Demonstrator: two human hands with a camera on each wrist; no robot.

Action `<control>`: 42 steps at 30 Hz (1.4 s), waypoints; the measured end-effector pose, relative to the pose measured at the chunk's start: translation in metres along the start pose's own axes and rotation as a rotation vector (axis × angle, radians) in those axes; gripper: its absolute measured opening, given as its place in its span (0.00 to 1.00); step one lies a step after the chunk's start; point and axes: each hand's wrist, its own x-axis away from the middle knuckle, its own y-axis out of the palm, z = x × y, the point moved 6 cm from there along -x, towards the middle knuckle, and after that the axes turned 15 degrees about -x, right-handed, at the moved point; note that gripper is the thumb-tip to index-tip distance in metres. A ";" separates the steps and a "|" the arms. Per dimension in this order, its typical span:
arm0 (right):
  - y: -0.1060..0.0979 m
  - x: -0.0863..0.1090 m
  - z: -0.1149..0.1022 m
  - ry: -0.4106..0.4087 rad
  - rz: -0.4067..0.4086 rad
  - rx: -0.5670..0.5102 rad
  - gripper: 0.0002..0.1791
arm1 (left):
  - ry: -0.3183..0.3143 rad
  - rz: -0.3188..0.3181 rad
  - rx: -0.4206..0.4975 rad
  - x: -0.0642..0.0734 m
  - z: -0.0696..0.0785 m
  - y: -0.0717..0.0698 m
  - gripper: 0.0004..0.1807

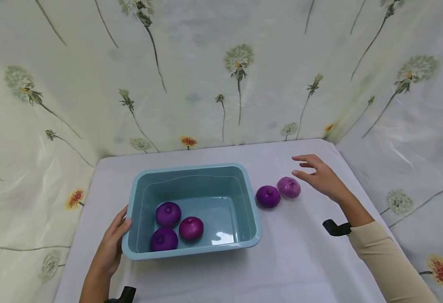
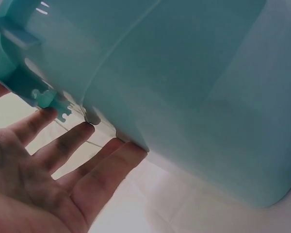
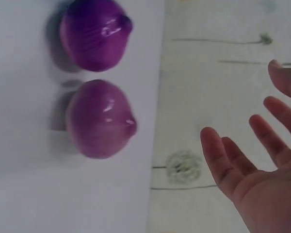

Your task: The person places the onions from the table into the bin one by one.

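A light blue plastic basin (image 1: 226, 246) holds three red onions: two dark purple ones, an upper onion (image 1: 168, 214) and a lower onion (image 1: 163, 239), and a redder onion (image 1: 191, 228) beside them. My left hand (image 1: 109, 244) holds the basin's left side, thumb at the rim; in the left wrist view its fingertips touch the outer wall (image 2: 184, 97). Right of the basin lie a dark onion (image 1: 268, 197) and a paler onion (image 1: 288, 187). Nearest the paler one, my right hand (image 1: 321, 176) is raised with fingers spread, apart from it and holding nothing.
Everything stands on a table with a white cloth (image 1: 289, 252). Behind it and at both sides hangs a dandelion-print sheet (image 1: 202, 75). Black wrist mounts (image 1: 336, 228) sit on both wrists.
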 end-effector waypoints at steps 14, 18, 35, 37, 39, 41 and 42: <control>0.046 -0.013 0.109 0.138 0.032 -0.002 0.36 | -0.004 0.003 0.017 0.005 -0.005 -0.004 0.30; 0.052 -0.013 0.119 0.181 0.075 0.002 0.39 | -0.004 0.004 0.019 0.006 -0.005 -0.004 0.30; 0.053 -0.009 0.121 0.188 0.115 0.045 0.39 | 0.017 -0.002 0.002 0.000 -0.001 -0.002 0.30; 0.052 -0.009 0.120 0.185 0.120 0.040 0.39 | 0.014 -0.003 0.000 -0.001 -0.001 -0.002 0.30; 0.049 -0.009 0.120 0.186 0.130 0.038 0.39 | 0.013 -0.001 0.002 -0.002 -0.001 -0.002 0.30; 0.044 -0.008 0.119 0.188 0.141 0.041 0.40 | 0.011 0.001 -0.004 -0.003 -0.001 -0.002 0.30; 0.042 -0.008 0.118 0.189 0.147 0.040 0.40 | 0.011 0.003 -0.006 -0.003 -0.001 -0.002 0.30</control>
